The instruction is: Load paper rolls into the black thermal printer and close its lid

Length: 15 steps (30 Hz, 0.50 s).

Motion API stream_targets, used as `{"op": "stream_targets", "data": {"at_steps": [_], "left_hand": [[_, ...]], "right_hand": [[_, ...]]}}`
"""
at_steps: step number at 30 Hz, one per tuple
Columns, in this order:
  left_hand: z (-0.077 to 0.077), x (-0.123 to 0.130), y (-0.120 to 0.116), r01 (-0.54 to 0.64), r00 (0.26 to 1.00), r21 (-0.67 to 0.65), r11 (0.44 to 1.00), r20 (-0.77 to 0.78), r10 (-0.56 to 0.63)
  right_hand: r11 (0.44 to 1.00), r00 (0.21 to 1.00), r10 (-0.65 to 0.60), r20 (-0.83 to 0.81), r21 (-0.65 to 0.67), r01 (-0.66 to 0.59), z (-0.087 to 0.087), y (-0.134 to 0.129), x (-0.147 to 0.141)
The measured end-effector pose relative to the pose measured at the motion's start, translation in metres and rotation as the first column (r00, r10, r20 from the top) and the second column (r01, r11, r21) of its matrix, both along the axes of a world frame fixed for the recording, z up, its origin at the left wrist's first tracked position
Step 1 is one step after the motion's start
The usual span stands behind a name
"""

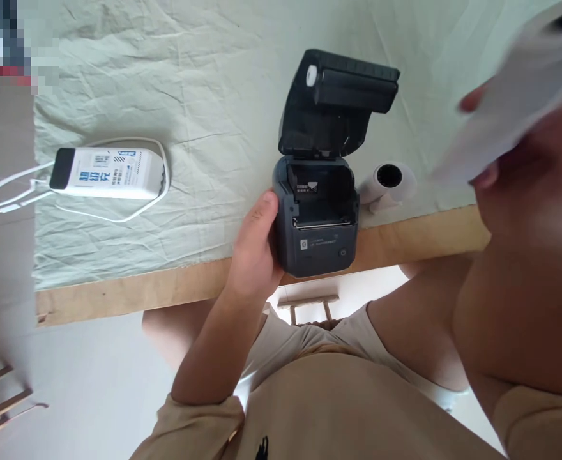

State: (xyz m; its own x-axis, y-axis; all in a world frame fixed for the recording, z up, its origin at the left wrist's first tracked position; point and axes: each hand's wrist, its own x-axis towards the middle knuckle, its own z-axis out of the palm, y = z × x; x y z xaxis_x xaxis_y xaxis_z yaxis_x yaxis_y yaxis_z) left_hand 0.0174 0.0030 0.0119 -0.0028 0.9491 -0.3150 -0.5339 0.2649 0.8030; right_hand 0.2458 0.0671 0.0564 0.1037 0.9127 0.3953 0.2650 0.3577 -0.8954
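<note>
My left hand (257,249) grips the left side of a dark grey label printer (317,246) at the table's front edge. The printer's lid (329,121) stands raised, and its roll compartment shows no roll. High at the right, close to the camera, my right hand (530,153) holds a white paper roll (525,83), blurred and cut off by the frame's edge. Beside the printer on its right stands a second white roll (390,188) with a dark core.
A white power bank or power strip (113,172) with white cables lies on the left of the cloth-covered table (204,96). The wooden table edge (132,299) runs in front of my body. Wooden stools (3,406) stand on the floor.
</note>
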Motion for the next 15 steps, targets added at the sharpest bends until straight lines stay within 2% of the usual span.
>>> {"op": "stream_targets", "data": {"at_steps": [1, 2, 3, 4, 6, 10, 13, 15], "left_hand": [[-0.001, 0.000, 0.000, 0.001, 1.000, -0.001, 1.000, 0.002, -0.001], [-0.002, 0.000, 0.000, -0.004, 1.000, 0.003, 1.000, 0.002, 0.004], [-0.003, -0.001, 0.000, -0.012, 1.000, 0.010, 1.000, 0.001, 0.012], [-0.004, -0.001, 0.000, -0.020, 1.000, 0.016, 1.000, -0.003, 0.020], [-0.005, -0.002, -0.001, -0.038, 0.999, 0.028, 0.999, -0.014, 0.038], [-0.007, -0.002, -0.002, -0.040, 0.999, 0.038, 0.998, -0.034, 0.041], [-0.006, -0.002, -0.001, -0.056, 0.997, 0.036, 0.998, -0.048, 0.058], [-0.005, -0.001, -0.001, -0.063, 0.997, 0.041, 0.997, -0.034, 0.064]], "right_hand": [[0.998, 0.991, -0.055, -0.123, -0.021, 0.053, -0.009, 0.008, 0.010], [0.993, 0.975, -0.074, -0.211, -0.108, 0.052, -0.018, 0.015, 0.020], [0.974, 0.961, -0.151, -0.230, -0.199, 0.105, -0.028, 0.020, 0.029], [0.956, 0.941, -0.269, -0.204, -0.174, 0.236, -0.036, 0.022, 0.038], [0.940, 0.950, -0.307, -0.057, -0.171, 0.294, -0.050, 0.020, 0.050], [0.968, 0.947, -0.195, 0.254, -0.106, 0.228, -0.059, 0.006, 0.060], [0.992, 0.885, -0.061, 0.461, -0.066, 0.103, -0.062, 0.005, 0.060], [0.996, 0.856, -0.023, 0.517, -0.063, 0.064, -0.067, 0.008, 0.058]]}}
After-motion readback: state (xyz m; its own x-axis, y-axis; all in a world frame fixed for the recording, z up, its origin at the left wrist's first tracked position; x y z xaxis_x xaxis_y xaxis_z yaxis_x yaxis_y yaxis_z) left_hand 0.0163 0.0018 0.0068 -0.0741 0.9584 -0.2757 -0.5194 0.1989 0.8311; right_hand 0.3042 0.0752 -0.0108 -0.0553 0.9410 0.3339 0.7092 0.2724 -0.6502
